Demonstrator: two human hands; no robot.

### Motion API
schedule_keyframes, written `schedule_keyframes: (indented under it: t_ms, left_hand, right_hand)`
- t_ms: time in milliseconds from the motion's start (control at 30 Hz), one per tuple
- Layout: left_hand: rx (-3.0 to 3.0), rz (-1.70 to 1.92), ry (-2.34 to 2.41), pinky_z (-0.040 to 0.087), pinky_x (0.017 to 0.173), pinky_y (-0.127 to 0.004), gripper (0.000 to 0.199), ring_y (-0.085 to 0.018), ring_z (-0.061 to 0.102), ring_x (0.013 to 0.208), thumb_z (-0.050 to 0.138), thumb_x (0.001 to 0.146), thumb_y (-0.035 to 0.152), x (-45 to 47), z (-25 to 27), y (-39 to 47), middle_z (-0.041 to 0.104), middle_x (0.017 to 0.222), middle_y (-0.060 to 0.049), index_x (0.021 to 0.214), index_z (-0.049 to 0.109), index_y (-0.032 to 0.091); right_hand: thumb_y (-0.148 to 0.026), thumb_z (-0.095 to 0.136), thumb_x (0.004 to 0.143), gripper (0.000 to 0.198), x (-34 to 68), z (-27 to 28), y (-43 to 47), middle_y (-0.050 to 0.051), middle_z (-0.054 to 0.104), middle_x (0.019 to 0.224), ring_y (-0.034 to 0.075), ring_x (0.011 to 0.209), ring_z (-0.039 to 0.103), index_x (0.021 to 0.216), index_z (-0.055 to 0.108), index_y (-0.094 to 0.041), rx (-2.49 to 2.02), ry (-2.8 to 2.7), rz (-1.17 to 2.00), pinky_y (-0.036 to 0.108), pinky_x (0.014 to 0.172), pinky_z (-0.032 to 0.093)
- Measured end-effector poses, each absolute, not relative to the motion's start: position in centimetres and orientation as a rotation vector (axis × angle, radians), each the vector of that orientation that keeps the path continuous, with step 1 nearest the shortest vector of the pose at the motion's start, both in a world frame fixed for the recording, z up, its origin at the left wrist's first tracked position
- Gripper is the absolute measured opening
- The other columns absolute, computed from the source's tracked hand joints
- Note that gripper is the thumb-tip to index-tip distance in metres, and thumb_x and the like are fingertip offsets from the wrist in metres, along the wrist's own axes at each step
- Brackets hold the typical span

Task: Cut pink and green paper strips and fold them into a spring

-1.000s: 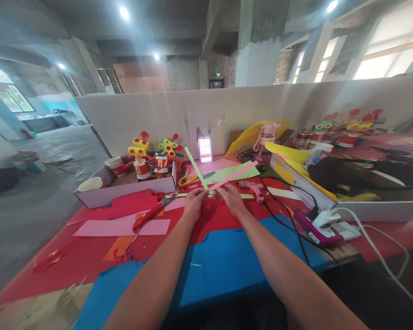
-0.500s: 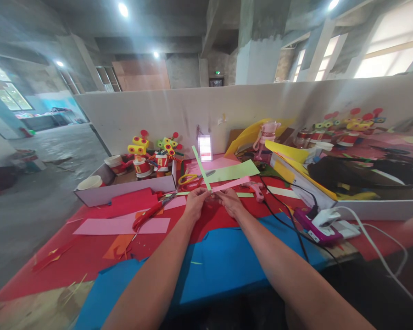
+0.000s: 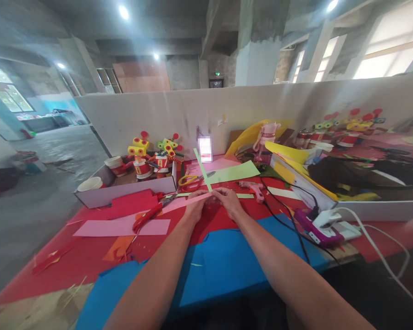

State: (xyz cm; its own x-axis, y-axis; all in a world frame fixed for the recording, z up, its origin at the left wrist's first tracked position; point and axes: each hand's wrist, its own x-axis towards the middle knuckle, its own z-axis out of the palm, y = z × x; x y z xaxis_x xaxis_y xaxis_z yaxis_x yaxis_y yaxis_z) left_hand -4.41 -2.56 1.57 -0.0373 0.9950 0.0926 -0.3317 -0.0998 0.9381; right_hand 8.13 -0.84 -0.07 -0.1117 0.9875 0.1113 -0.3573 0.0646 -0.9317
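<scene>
A light-green paper strip [image 3: 204, 172] rises away from my fingertips, and a pink paper strip [image 3: 197, 199] runs left from the same spot, where the two meet at their ends. My left hand [image 3: 194, 211] is closed in a pinch at that joint, its fingers partly hidden behind the pink strip. From the right, my right hand [image 3: 227, 202] pinches the same joint. Red-handled scissors [image 3: 147, 216] lie left of my hands, yellow-handled scissors [image 3: 189, 180] lie beyond them, and a pink hot glue gun [image 3: 256, 189] rests to the right.
A white box [image 3: 127, 191] at left holds paper-cup robots [image 3: 141, 160] and cups. A wide green sheet [image 3: 236, 173] lies behind my hands. Blue sheets [image 3: 220, 261] cover the front. At right are a purple power strip [image 3: 309, 227], cables and another box [image 3: 375, 210].
The pink strip has swung over from pointing right to pointing left across my left hand. The green strip still points away. My hands stay close together in nearly the same place.
</scene>
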Motion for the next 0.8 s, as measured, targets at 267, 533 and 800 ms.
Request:
schedule_keyframes:
  t_ms: [267, 533, 800]
  left_hand:
    - [1.030, 1.425, 0.895, 0.050, 0.066, -0.028, 0.028, -0.016, 0.064, 0.066, 0.083, 0.058, 0.033, -4.43, 1.34, -2.49, 0.073, 0.074, -0.007, 0.076, 0.075, 0.014]
    - [0.990, 1.468, 1.007, 0.049, 0.065, -0.030, 0.029, -0.018, 0.063, 0.067, 0.084, 0.057, 0.035, -4.34, 1.45, -2.55, 0.071, 0.074, -0.007, 0.074, 0.072, 0.014]
    - [1.136, 1.482, 1.097, 0.047, 0.061, -0.025, 0.028, -0.013, 0.059, 0.062, 0.083, 0.055, 0.037, -4.41, 1.49, -2.44, 0.067, 0.065, -0.002, 0.065, 0.068, 0.016]
  right_hand:
    - [-0.043, 0.075, 0.063, 0.030, 8.35, -0.20, -0.31, 0.002, 0.070, 0.064, 0.018, 0.061, 0.065, 0.078, 0.072, -0.018, -0.872, -1.158, 1.171, 0.031, 0.065, 0.053]
    - [-0.041, 0.080, 0.056, 0.028, 8.19, 0.53, -0.87, 0.001, 0.071, 0.067, 0.017, 0.063, 0.064, 0.072, 0.071, -0.019, -0.820, -1.069, 1.270, 0.031, 0.068, 0.054]
    - [-0.051, 0.083, 0.052, 0.041, 8.22, 0.14, -0.69, 0.003, 0.071, 0.071, 0.016, 0.067, 0.065, 0.073, 0.073, -0.018, -0.794, -1.004, 1.504, 0.032, 0.074, 0.054]
